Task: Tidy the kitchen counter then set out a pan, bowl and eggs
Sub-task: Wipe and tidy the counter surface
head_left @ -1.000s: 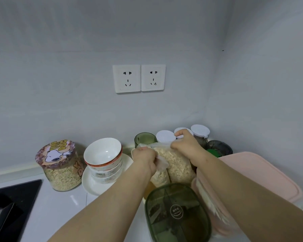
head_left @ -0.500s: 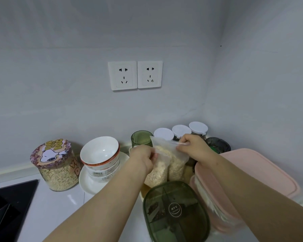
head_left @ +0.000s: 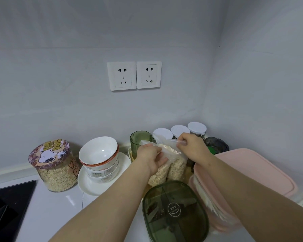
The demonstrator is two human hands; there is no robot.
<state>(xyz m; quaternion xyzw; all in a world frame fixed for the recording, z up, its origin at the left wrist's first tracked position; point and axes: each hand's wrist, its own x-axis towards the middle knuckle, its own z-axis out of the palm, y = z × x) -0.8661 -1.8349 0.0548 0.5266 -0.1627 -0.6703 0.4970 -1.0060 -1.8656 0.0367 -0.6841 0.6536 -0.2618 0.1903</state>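
**Mia:** What are the two hands doing?

**Tom:** They are both holding a clear plastic bag full of pale oats (head_left: 176, 165). The left hand (head_left: 150, 157) is gripping the bag's side, just under its top. The right hand (head_left: 191, 147) is pinching the bag's top edge between thumb and fingers. The hands are sitting close together, with only the crinkly top of the bag between them.

**Mia:** Where is the bag standing?

**Tom:** It is standing upright below the hands, behind a dark green see-through box with a rounded lid (head_left: 175, 212). I cannot tell what it is resting on.

**Mia:** And the bowls?

**Tom:** A stack of round white bowls with a red rim (head_left: 98, 152) is sitting on a round white plate (head_left: 124, 163), just left of the left hand. Further left, a glass jar of oats with a cartoon dog lid (head_left: 54, 165) is standing on the white worktop (head_left: 59, 212). A green ribbed cup (head_left: 138, 139) is peeking out behind the left hand. A pink box with a flat lid (head_left: 255, 172) is lying to the right of the right hand.
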